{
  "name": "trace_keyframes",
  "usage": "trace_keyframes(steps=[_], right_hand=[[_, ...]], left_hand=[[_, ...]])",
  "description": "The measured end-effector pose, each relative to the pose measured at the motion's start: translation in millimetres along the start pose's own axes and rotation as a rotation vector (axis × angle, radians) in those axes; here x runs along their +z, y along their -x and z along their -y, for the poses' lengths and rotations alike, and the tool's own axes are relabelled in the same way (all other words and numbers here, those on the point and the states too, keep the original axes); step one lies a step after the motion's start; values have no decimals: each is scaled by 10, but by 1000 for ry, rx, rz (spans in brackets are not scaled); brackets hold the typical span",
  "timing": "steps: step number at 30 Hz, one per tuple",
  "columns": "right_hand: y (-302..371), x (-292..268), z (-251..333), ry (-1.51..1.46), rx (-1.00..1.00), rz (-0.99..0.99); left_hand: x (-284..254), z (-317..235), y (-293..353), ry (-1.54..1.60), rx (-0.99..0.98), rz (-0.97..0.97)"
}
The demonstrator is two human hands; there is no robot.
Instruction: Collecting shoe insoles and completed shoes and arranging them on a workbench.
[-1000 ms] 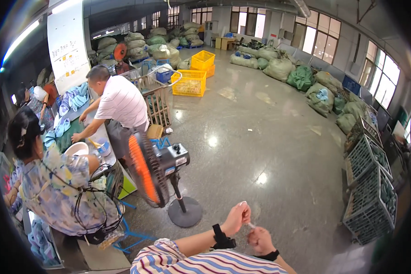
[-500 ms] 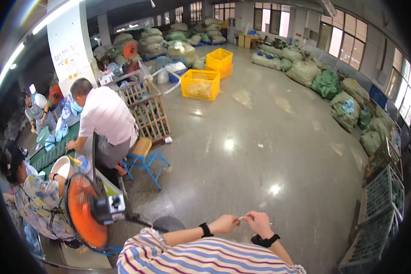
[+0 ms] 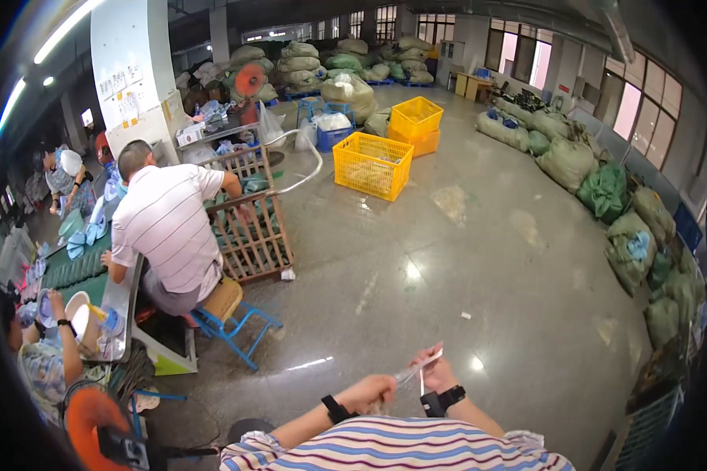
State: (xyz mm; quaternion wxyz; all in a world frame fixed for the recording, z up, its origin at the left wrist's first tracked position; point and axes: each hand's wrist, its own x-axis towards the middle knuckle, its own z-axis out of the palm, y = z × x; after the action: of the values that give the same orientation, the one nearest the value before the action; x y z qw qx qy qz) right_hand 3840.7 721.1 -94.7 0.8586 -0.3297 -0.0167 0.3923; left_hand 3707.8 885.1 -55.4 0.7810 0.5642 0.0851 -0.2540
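Note:
At the lower middle, my two hands are in front of my striped shirt (image 3: 401,443), with a thin whitish strip (image 3: 405,376) stretched between them. My left hand (image 3: 371,390) is closed around its left end, with pale wisps below the fingers. My right hand (image 3: 440,375) pinches the strip near a flat white end (image 3: 429,359) that sticks up past the fingertips. A narrow white strand (image 3: 423,382) hangs beneath that hand. The strip's exact kind is too small to make out. Black bands circle both wrists.
An orange fan (image 3: 94,428) stands at my lower left. Beyond it, a person in a pale shirt (image 3: 169,212) sits on a blue-legged stool (image 3: 239,322) beside a green-topped worktable (image 3: 78,271) and slatted brown crate (image 3: 251,243). Yellow crates (image 3: 373,169) stand ahead; stuffed sacks (image 3: 565,165) line the right.
The view has shifted forward, bringing the stool and crates closer. My hands have drawn slightly apart, showing more of the strip. The seated person's right arm now reaches toward the slatted crate.

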Motion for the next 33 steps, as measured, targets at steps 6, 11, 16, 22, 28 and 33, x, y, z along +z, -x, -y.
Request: trace_keyframes(steps=[6, 11, 16, 22, 28, 33], right_hand=[[-1087, 290, 1173, 1083, 119, 302], [-2218, -31, 1507, 1326, -31, 165], [-3609, -289, 1895, 1250, -35, 98], [-5303, -168, 2640, 623, 331, 363], [-6977, -72, 2741, 1511, 293, 654], [-8527, 1, 2551, 1566, -13, 604]], left_hand=[[-882, -979, -1352, 536, 282, -43], [-1319, -1677, -2316, -146, 202, 74], [-1948, -2352, -3302, -587, 208, -44], [-2767, -3441, -4114, -673, 120, -87], [-3974, -4045, -4706, -1030, 180, -301], [-5352, -4281, -5368, -1047, 175, -557]])
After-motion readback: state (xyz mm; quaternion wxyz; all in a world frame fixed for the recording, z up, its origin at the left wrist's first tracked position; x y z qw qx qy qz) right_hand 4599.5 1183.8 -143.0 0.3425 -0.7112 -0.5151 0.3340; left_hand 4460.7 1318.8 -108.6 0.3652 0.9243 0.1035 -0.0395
